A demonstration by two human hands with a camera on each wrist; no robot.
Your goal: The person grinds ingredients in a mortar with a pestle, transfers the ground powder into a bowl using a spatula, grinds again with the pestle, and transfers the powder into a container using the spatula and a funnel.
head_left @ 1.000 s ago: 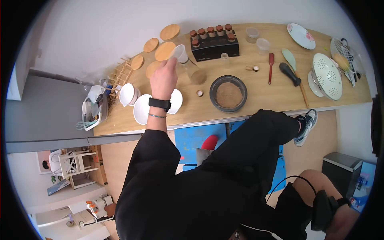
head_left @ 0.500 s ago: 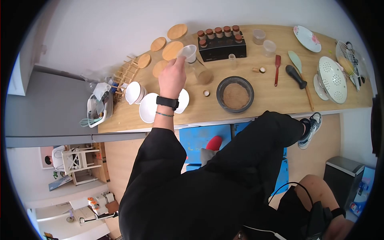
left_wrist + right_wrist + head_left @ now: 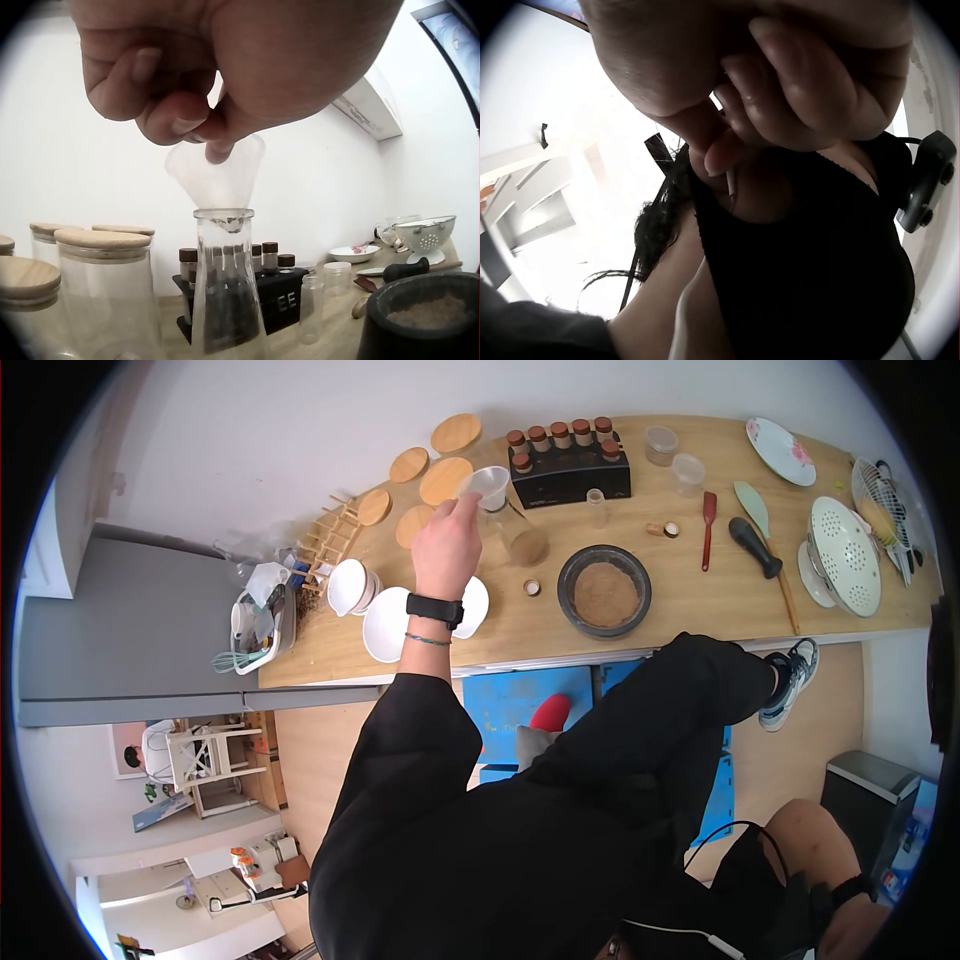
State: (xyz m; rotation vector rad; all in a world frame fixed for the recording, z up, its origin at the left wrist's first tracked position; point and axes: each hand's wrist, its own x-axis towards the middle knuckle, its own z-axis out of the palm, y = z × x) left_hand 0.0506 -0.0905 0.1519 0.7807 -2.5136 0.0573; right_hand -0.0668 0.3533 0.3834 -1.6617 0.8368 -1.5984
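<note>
In the head view, my left hand (image 3: 447,552) pinches the rim of a clear funnel (image 3: 488,487) above a glass flask (image 3: 526,544) with brown contents. Seen from the left wrist, thumb and fingers of the left hand (image 3: 225,67) grip the funnel (image 3: 214,176), whose narrow end sits in the mouth of the flask (image 3: 225,300). The right wrist view has my right hand (image 3: 795,82) with curled fingers, pinching a thin white cable (image 3: 684,319) between thumb and finger, near dark clothing.
Wooden-lidded jars (image 3: 446,481) and white bowls (image 3: 386,626) flank the left hand. Right of the flask are a dark bowl (image 3: 605,592) of brown powder, a black rack (image 3: 570,482) of small jars, a tiny glass bottle (image 3: 596,506), a red spatula (image 3: 708,530) and a colander (image 3: 845,558).
The head view has shifted, so the counter's things appear farther right. My left hand keeps its grip on the funnel at the flask's mouth.
</note>
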